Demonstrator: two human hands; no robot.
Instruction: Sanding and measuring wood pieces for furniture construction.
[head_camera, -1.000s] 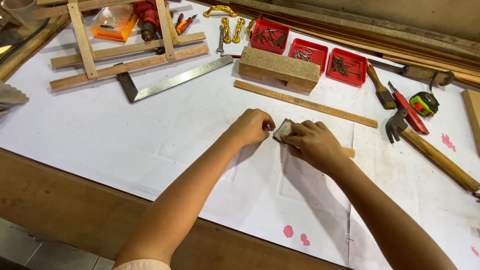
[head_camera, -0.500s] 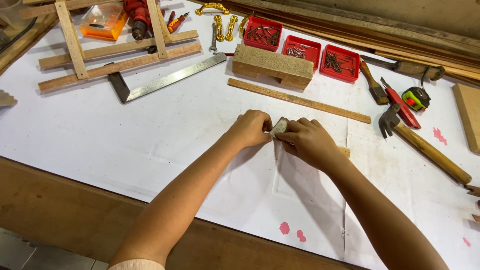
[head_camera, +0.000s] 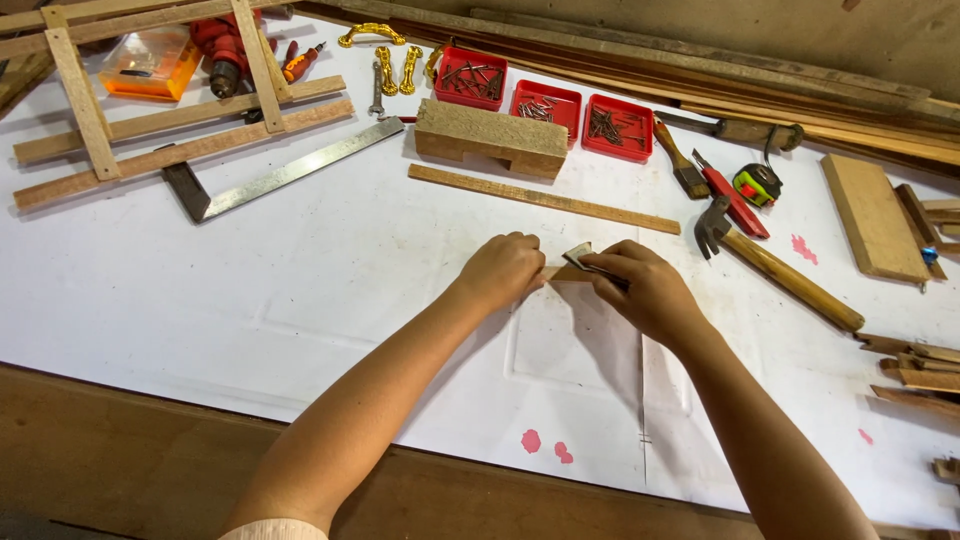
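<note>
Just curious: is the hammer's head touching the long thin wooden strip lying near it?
Apart. The head view shows white table between the hammer head and the strip's right end.

Both bare forearms reach up from 6 o'clock and converge mid-frame. The left hand (head_camera: 503, 268) is curled into a loose fist, knuckles up. The right hand (head_camera: 645, 290) lies palm down at its 3 o'clock, fingers (head_camera: 600, 268) bent and pinched together.

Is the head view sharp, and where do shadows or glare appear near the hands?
Head view: sharp and evenly lit; soft shadows fall under the left hand and right hand on the white sheet; no strong glare, only a mild sheen on the steel square.
</note>
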